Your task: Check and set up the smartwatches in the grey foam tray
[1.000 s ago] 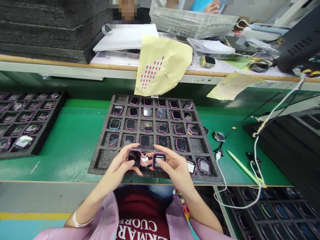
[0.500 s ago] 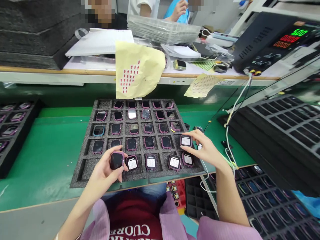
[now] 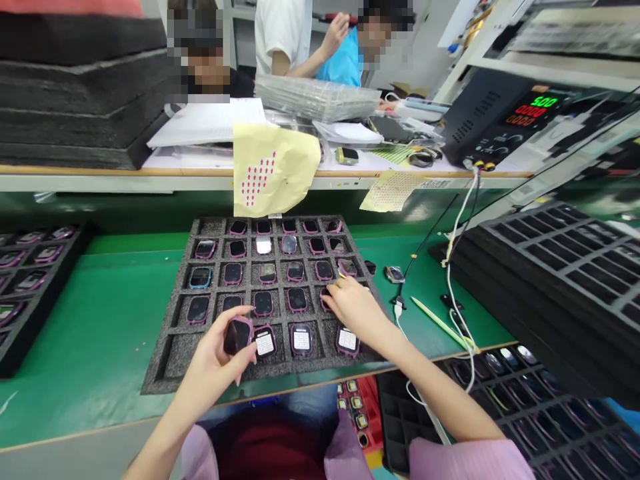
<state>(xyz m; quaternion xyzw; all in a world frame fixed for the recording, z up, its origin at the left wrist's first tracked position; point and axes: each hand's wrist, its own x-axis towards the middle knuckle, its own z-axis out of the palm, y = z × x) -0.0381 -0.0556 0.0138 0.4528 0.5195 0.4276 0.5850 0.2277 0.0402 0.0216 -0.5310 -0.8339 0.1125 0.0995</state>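
My left hand (image 3: 220,353) pinches a purple-framed smartwatch (image 3: 239,335) with a dark screen, raised over the tray's front-left part. My right hand (image 3: 354,305) reaches palm down over the tray's right side, its fingertips closed at the edge of another purple smartwatch (image 3: 325,299); the hand partly covers it. The black foam tray (image 3: 180,347) holds several smartwatches in square pockets, mostly dark-screened. Along the front row, a watch (image 3: 265,341), a second watch (image 3: 301,339) and a third watch (image 3: 347,339) show lit white screens. One blue-framed watch (image 3: 200,277) lies near the left edge.
Another watch tray (image 3: 45,293) sits at left, stacked black trays (image 3: 540,280) at right. A green pen (image 3: 440,323), white cable (image 3: 453,247) and loose watch (image 3: 394,274) lie right of the foam tray. A power supply (image 3: 505,120) stands on the shelf; people are beyond it.
My right hand has moved left, from holding a lit-screen watch at the tray's right edge to the neighbouring dark watch. My left hand still holds its watch, now more tilted. The view has shifted up.
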